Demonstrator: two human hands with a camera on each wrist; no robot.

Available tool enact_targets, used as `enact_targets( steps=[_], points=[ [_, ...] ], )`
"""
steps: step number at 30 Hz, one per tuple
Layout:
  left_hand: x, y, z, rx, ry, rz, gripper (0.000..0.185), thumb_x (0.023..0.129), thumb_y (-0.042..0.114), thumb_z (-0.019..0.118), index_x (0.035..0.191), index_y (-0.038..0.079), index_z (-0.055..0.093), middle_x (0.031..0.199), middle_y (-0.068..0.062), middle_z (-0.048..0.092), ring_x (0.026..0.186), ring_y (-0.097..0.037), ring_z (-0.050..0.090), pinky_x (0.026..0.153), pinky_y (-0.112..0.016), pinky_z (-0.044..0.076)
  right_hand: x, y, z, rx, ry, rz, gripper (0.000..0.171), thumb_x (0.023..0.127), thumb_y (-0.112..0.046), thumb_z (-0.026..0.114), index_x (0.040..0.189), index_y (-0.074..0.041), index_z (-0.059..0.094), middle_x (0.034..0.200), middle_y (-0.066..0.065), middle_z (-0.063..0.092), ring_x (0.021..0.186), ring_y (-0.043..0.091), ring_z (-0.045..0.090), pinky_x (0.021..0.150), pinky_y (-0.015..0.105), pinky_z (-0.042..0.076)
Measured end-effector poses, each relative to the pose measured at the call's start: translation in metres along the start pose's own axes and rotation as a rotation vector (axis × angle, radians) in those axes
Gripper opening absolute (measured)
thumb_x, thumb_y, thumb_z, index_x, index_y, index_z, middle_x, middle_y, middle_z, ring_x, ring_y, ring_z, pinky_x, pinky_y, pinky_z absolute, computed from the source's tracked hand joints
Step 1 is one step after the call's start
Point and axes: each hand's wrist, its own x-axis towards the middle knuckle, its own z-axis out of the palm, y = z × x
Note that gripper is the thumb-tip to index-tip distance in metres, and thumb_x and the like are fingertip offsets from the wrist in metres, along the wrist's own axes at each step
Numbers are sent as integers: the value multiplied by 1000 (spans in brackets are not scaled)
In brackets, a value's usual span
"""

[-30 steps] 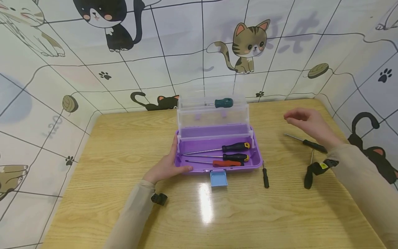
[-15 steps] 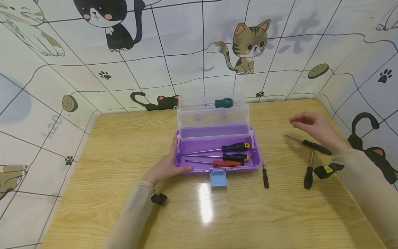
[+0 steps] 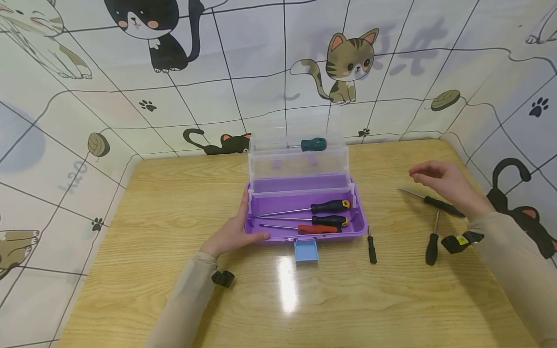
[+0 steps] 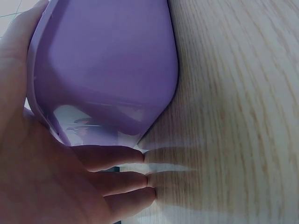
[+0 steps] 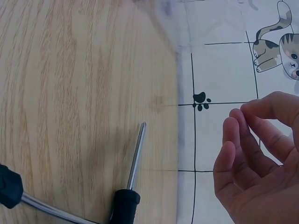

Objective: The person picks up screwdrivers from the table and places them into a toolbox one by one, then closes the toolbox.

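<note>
Two hands work over the wooden worktop (image 3: 174, 203). The left hand (image 3: 232, 232) cups the left end of the purple toolbox (image 3: 304, 215), thumb along its front edge and fingers relaxed against its side. Just right of that grip, three screwdrivers (image 3: 324, 217) lie inside the box. The right hand (image 3: 444, 183) hovers loosely curled, holding nothing, above a black-handled screwdriver (image 3: 435, 203). Nearer the person lie two small screwdrivers (image 3: 432, 244). Beyond, a teal screwdriver (image 3: 311, 144) sits in the clear tray.
</note>
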Motion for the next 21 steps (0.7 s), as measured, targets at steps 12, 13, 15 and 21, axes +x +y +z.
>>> enact_targets(
  steps=[12, 13, 15, 21],
  points=[
    [-1, 2, 0, -19, 5, 6, 126, 78, 39, 81, 150, 34, -23, 159, -13, 8, 136, -41, 31, 109, -53, 25, -6, 14, -4, 22, -9, 53, 33, 97, -24, 60, 118, 1, 62, 100, -23, 61, 92, -2, 56, 75, 11, 45],
    [-1, 2, 0, -20, 5, 4, 126, 78, 39, 81, 150, 33, -22, 159, -13, 9, 136, -41, 31, 109, -53, 25, -7, 15, -4, 25, -8, 54, 33, 97, -24, 60, 118, 1, 62, 100, -23, 61, 92, -2, 56, 74, 11, 45],
    [-1, 3, 0, -20, 5, 3, 127, 78, 39, 81, 151, 32, -22, 159, -14, 9, 135, -41, 32, 109, -53, 25, -8, 18, -5, 27, -7, 62, 34, 97, -25, 60, 118, 1, 61, 99, -23, 60, 91, -3, 56, 74, 12, 46],
    [-1, 3, 0, -26, 2, 5, 126, 78, 38, 80, 150, 34, -23, 160, -13, 7, 136, -40, 30, 110, -53, 24, -11, 22, -7, -32, -18, 83, 42, 98, -29, 59, 124, 4, 57, 100, -25, 58, 91, -8, 53, 74, 10, 43]
  ],
)
